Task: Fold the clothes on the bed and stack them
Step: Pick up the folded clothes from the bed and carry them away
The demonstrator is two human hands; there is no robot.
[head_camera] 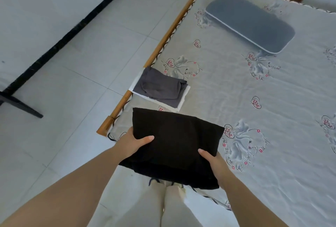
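Folded black garment [174, 145] in both hands

Bedsheet [218, 88] script print: "life" legible only.

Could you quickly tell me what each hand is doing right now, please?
Left hand: grip closed on the left edge of the folded black garment, thumb on top.
Right hand: grip closed on the same garment's right side, thumb on top.
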